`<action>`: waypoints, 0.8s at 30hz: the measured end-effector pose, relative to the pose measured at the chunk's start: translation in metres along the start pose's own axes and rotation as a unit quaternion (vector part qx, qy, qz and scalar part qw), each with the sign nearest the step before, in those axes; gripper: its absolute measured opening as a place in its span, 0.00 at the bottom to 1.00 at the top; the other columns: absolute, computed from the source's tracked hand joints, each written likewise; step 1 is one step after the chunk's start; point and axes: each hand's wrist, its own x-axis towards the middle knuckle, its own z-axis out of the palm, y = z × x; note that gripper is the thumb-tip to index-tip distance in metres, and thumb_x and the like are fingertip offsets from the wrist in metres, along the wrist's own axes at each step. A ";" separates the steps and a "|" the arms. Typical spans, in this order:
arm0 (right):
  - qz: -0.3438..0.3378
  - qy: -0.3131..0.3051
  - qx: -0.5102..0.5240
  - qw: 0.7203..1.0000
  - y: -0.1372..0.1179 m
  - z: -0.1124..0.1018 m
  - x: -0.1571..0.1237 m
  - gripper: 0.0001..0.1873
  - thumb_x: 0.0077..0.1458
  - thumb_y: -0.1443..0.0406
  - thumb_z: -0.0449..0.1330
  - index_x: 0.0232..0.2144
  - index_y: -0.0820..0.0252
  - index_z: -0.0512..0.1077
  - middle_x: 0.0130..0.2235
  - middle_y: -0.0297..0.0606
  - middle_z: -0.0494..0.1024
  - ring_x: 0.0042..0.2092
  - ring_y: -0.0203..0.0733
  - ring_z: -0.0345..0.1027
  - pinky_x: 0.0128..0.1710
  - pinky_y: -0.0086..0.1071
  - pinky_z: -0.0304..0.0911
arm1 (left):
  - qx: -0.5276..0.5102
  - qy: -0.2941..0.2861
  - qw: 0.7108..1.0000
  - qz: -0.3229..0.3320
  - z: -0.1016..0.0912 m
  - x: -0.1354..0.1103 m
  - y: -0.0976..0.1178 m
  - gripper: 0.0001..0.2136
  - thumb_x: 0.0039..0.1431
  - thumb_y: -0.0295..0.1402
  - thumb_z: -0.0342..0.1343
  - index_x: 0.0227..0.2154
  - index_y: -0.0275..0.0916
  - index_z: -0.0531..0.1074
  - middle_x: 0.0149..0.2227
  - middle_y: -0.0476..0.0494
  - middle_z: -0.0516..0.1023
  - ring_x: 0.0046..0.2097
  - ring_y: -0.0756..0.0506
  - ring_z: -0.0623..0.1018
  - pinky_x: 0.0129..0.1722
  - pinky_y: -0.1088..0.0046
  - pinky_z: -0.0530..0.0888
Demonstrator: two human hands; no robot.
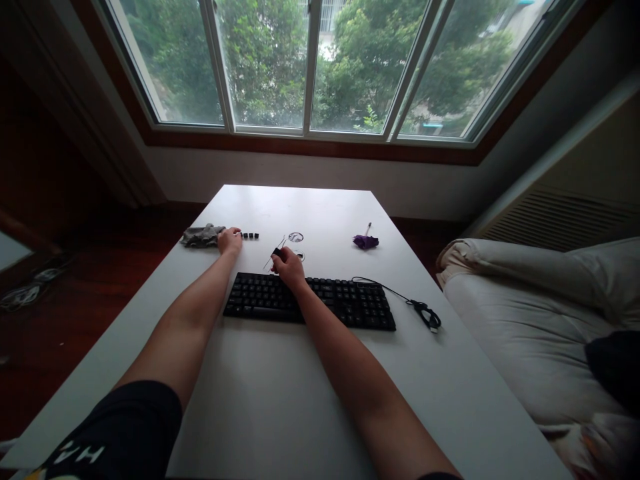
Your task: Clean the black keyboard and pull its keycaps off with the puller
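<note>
My left hand (230, 241) is at the far left of the table, its fingers closed at the near end of a short row of small black keycaps (251, 235); the fingertips appear to pinch one. Just left of it lies a crumpled grey cloth (201, 235). My right hand (290, 267) is closed on a small black piece with thin wires sticking out, which looks like a wire keycap puller (276, 253). That hand is above the back edge of a black keyboard (350, 303), and my right forearm hides part of its keys.
A clear ring-shaped item (295, 237) lies behind my right hand. Right of it is a purple cloth bundle (366, 241) with a thin stick beside it. The keyboard's coiled cable (425, 315) rests on the white table (280, 393). A pale sofa (520, 320) stands at the right.
</note>
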 end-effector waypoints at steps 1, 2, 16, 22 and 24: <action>0.000 0.000 -0.002 1.000 0.000 0.000 0.000 0.10 0.60 0.58 0.59 0.30 0.54 0.65 0.24 0.26 0.74 0.28 0.38 0.77 0.29 0.26 0.67 | 0.004 0.001 1.000 -0.003 0.000 0.000 0.000 0.13 0.63 0.32 0.53 0.45 0.42 0.79 0.48 0.37 0.79 0.52 0.37 0.72 0.55 0.62 0.68; 0.000 0.001 -0.003 1.000 0.001 0.000 0.001 0.10 0.60 0.58 0.59 0.30 0.54 0.65 0.24 0.26 0.74 0.28 0.38 0.77 0.29 0.26 0.67 | 0.006 0.003 1.000 -0.005 0.001 0.001 0.000 0.12 0.62 0.32 0.53 0.44 0.42 0.80 0.48 0.37 0.79 0.52 0.36 0.72 0.54 0.62 0.68; -0.001 -0.006 0.002 1.000 0.000 0.000 0.001 0.10 0.60 0.58 0.59 0.30 0.54 0.64 0.23 0.27 0.75 0.28 0.39 0.77 0.30 0.28 0.67 | -0.069 0.046 0.996 0.030 0.006 -0.001 -0.008 0.16 0.58 0.24 0.53 0.47 0.39 0.78 0.46 0.37 0.79 0.49 0.38 0.74 0.54 0.61 0.67; -0.002 -0.009 0.004 1.000 0.001 0.001 0.001 0.10 0.60 0.57 0.59 0.30 0.54 0.65 0.24 0.27 0.75 0.28 0.38 0.77 0.29 0.28 0.67 | -0.135 0.077 0.987 0.035 0.000 -0.011 -0.011 0.17 0.54 0.22 0.51 0.44 0.36 0.78 0.45 0.37 0.79 0.48 0.40 0.75 0.55 0.62 0.68; -0.001 -0.010 0.007 1.000 0.001 0.001 0.001 0.11 0.60 0.57 0.59 0.30 0.54 0.64 0.25 0.27 0.75 0.28 0.38 0.77 0.29 0.28 0.67 | -0.175 0.064 0.982 0.029 -0.005 -0.016 -0.012 0.17 0.53 0.22 0.51 0.43 0.36 0.78 0.44 0.38 0.80 0.47 0.41 0.76 0.54 0.63 0.69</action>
